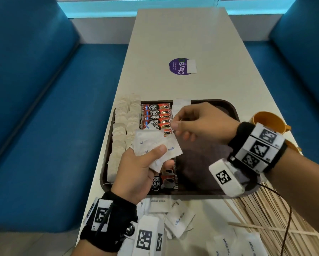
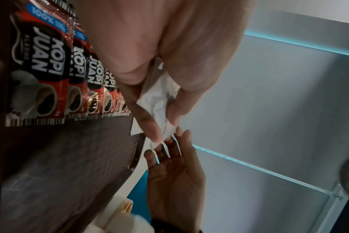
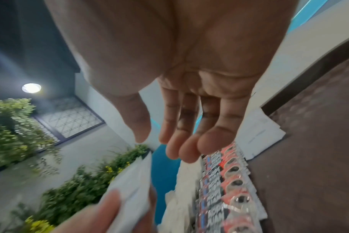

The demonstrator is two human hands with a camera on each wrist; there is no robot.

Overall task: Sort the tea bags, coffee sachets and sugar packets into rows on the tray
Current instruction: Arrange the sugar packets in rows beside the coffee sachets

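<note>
Blue benches point(image 1: 35, 108) flank the surface point(image 1: 173, 43). Brown tray point(image 1: 210, 163): tea bags point(image 1: 121, 130) at 9 o'clock, coffee sachets point(image 1: 157, 115) beside. Stirrers point(image 1: 265, 209) at 4 o'clock. Left hand point(image 1: 136, 172) grasps sugar packets point(image 1: 155, 146); right hand point(image 1: 201, 122) released, fingers relaxed.

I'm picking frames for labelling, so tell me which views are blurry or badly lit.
Head view: evenly lit, sharp; sugar packets print readable. Left wrist view: right hand in shadow, coffee sachets crisp. Right wrist view: motion-smeared lower edge, left hand blurred.

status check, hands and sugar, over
Left hand grips sugar packets. Right hand open, empty, above tray. One packet placed. Nothing in the way.
</note>
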